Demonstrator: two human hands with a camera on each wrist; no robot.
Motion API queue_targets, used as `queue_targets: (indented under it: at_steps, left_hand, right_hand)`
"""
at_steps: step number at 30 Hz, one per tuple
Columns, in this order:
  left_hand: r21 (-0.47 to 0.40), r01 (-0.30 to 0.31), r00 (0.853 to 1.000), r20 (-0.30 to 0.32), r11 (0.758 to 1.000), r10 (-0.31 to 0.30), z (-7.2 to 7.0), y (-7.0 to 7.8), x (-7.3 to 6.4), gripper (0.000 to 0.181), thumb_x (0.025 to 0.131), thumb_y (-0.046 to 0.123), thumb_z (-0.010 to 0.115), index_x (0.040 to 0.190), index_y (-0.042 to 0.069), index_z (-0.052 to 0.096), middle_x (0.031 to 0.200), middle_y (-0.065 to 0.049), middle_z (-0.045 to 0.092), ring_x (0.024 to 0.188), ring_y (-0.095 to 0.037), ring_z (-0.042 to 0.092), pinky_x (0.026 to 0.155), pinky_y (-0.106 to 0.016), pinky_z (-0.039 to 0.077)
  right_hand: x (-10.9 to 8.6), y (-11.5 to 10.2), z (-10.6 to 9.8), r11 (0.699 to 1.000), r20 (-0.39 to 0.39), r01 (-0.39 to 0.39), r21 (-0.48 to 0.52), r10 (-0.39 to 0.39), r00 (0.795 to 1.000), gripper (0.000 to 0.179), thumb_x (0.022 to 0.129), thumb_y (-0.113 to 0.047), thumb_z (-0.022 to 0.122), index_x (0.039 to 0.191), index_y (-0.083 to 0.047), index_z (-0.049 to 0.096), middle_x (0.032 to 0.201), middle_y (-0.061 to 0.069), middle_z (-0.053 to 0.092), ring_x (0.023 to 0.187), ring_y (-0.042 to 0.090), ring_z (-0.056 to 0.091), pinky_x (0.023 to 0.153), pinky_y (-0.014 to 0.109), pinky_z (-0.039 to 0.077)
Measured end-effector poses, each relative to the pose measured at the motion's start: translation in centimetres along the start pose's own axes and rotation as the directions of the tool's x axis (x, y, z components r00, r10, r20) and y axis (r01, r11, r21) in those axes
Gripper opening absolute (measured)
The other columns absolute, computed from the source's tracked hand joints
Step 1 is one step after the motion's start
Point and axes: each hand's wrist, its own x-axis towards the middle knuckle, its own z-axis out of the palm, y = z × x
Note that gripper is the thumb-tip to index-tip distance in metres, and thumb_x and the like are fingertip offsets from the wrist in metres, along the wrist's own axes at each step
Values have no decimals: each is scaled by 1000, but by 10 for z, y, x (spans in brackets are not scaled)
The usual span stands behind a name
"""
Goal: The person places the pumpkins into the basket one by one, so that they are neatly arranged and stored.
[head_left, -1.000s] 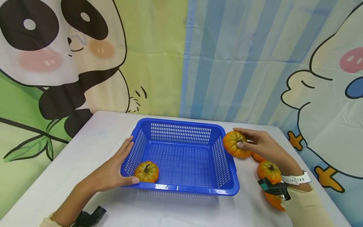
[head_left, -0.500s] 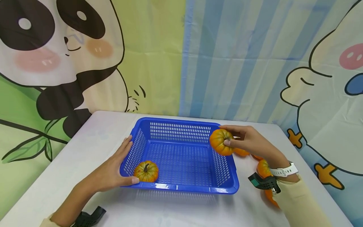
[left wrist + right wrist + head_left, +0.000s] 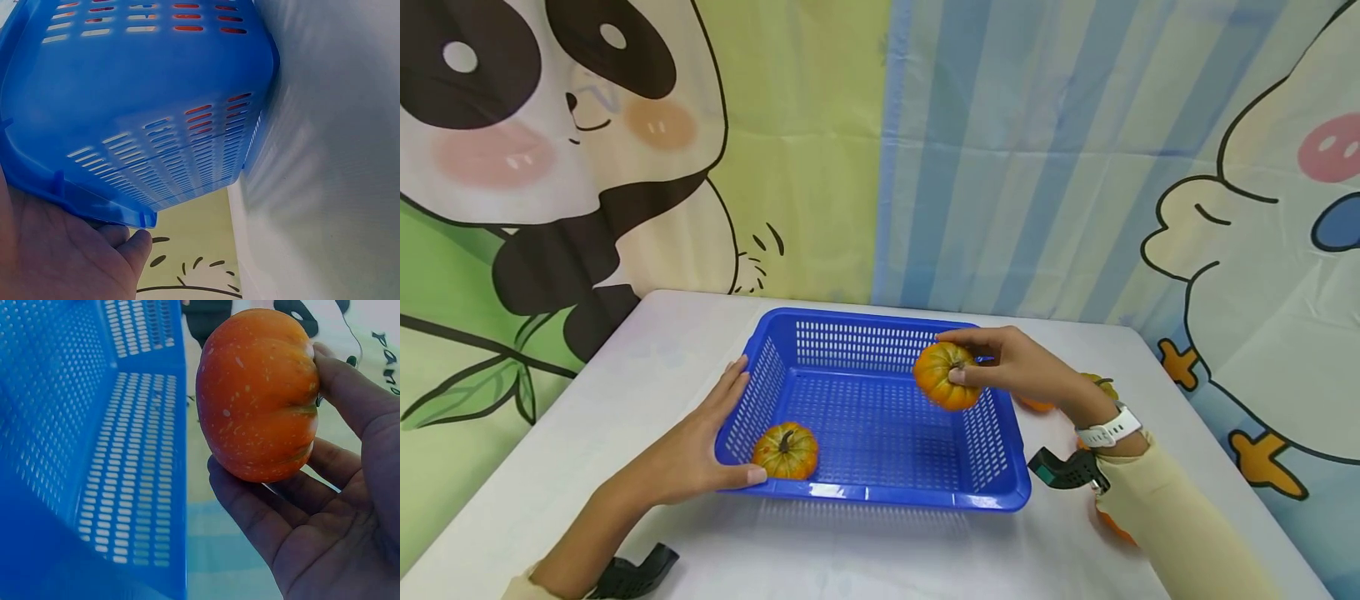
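A blue plastic basket (image 3: 895, 496) with slotted walls stands on the table. My left hand (image 3: 688, 446) holds its near left corner, thumb on the front rim and fingers along the left side. One small orange-green pumpkin (image 3: 797, 458) rests inside at that corner, stem up. Over the basket's right part, my right hand (image 3: 1018, 365) grips another small pumpkin (image 3: 936, 379) between thumb and fingers, raised above the basket floor. In the right wrist view the held pumpkin (image 3: 256, 394) shows its speckled orange side, with the basket wall (image 3: 134, 462) left of it.
More pumpkins lie on the white table (image 3: 700, 325) right of the basket, partly hidden by my right arm; one pumpkin (image 3: 1114, 529) shows near the sleeve. A cartoon-printed curtain (image 3: 820, 167) hangs behind the table.
My right hand has carried its pumpkin leftward, from beside the basket's right rim to over the inside. My left hand and the basket have stayed about where they were.
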Motion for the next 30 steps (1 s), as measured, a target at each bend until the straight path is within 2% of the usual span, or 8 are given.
queue_targets:
  at_steps: [10, 18, 26, 30]
  left_hand:
    - [7, -13, 1000, -1, 1000, 13, -1, -1, 0, 119, 73, 56, 75, 157, 11, 5, 163, -4, -5, 144, -43, 11, 97, -71, 30]
    - [-8, -24, 1000, 2, 1000, 24, 3, -3, 2, 117, 74, 54, 75, 157, 10, 6, 163, -6, -5, 145, -43, 9, 99, -70, 28]
    - [-3, -16, 1000, -3, 1000, 16, 1, -2, 1, 117, 74, 55, 74, 157, 10, 5, 163, -6, -5, 144, -44, 11, 98, -70, 29]
    - [-8, -18, 1000, -1, 1000, 18, 0, -2, 0, 116, 74, 54, 74, 157, 9, 6, 163, -4, -5, 144, -44, 10, 99, -71, 27]
  right_hand:
    - [19, -11, 12, 999, 53, 21, -27, -19, 998, 54, 88, -23, 74, 137, -10, 57, 118, 5, 63, 100, 22, 64, 82, 31, 56]
    - [31, -10, 17, 998, 123, 41, -54, -34, 992, 51, 88, -23, 74, 136, -12, 58, 115, 4, 65, 98, 19, 64, 82, 30, 56]
    - [44, -12, 28, 995, 182, 92, -24, -86, 980, 52, 88, -19, 74, 135, -4, 57, 116, 6, 65, 101, 19, 63, 87, 30, 54]
    - [49, -10, 35, 996, 215, 84, -11, -79, 973, 53, 87, -18, 75, 135, -4, 58, 116, 5, 65, 99, 18, 63, 86, 29, 54]
